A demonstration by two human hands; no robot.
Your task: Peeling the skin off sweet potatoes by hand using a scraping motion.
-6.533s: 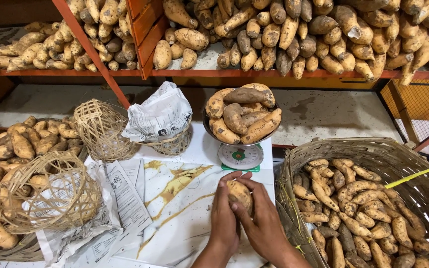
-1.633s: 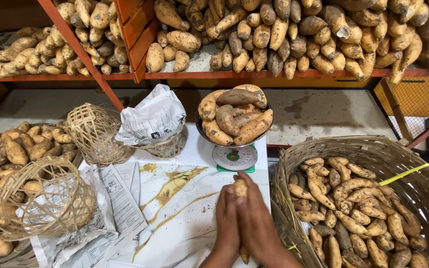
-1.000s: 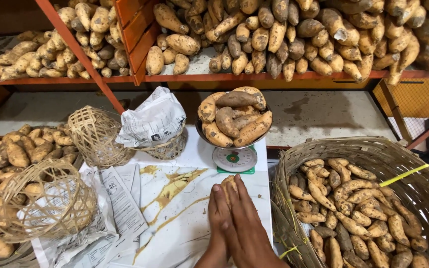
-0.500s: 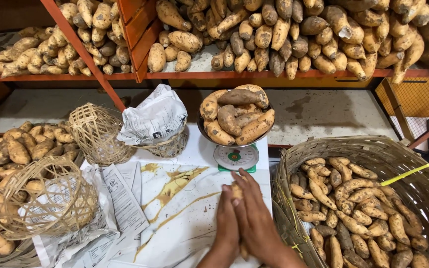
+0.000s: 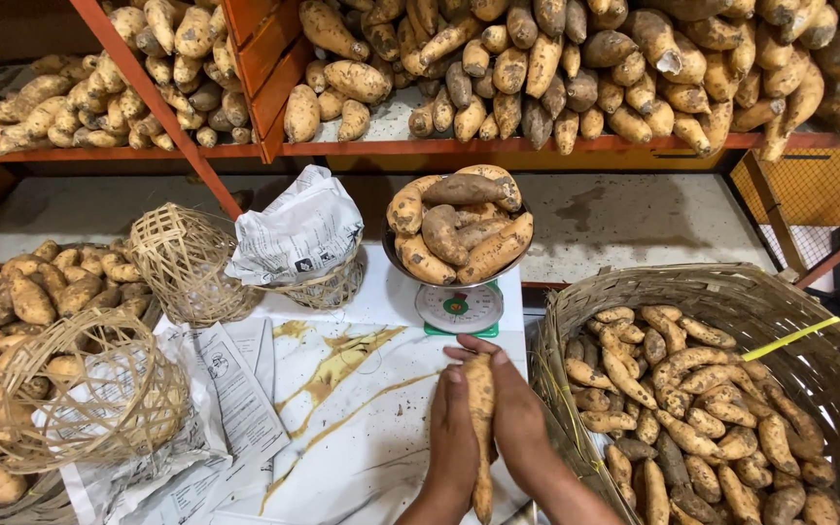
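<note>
At the lower centre of the frame, the left hand (image 5: 452, 442) and right hand (image 5: 520, 428) press flat against a long sweet potato (image 5: 481, 418), one palm on each side, fingers straight and close together rather than curled. The tuber stands nearly upright between them over the white, yellow-streaked tabletop (image 5: 342, 389).

Just above the fingertips sits a small scale (image 5: 458, 308) with a green-and-white round dial; its pan is heaped with sweet potatoes. To the right, a big woven basket (image 5: 809, 331) holds many smaller ones, a yellow strip across its rim.

Left of the scale, a crumpled newsprint bundle (image 5: 296, 233) rests in a low basket. Beside it lies an empty open-weave basket (image 5: 182, 258). Printed sheets (image 5: 235, 389) lie flat at lower left under another wicker basket (image 5: 80, 399). Along the top, orange shelves (image 5: 498, 146) carry more tubers.
</note>
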